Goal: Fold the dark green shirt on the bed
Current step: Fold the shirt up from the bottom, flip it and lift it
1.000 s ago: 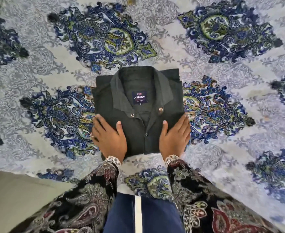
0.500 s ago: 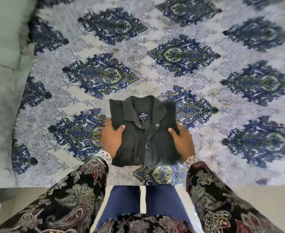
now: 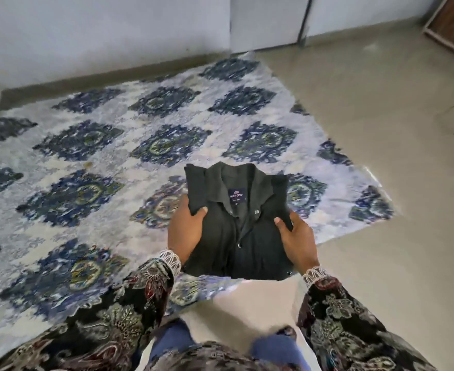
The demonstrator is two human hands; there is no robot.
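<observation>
Since half a second ago, the shirt (image 3: 236, 223) has come up off the bedspread (image 3: 92, 183) and the view has tipped upward, so the wall and floor now show. Nearest to me, both patterned sleeves (image 3: 129, 303) with lace cuffs reach forward over blue trousers (image 3: 167, 341). I see my left hand (image 3: 184, 231) grasping the shirt's left edge, thumb pressed on top and fingers tucked beneath. My right hand (image 3: 298, 239) grips the right edge the same way, thumb on the front. Between them the folded dark green shirt is held up, front facing me, collar at the far end, a navy label (image 3: 236, 195) showing inside the neck. It seems lifted clear of the bed near its front right corner, though I cannot tell for sure. Beyond lies the blue medallion bedspread, then grey floor (image 3: 381, 116) at right and a pale wall (image 3: 100, 30) at the back.
</observation>
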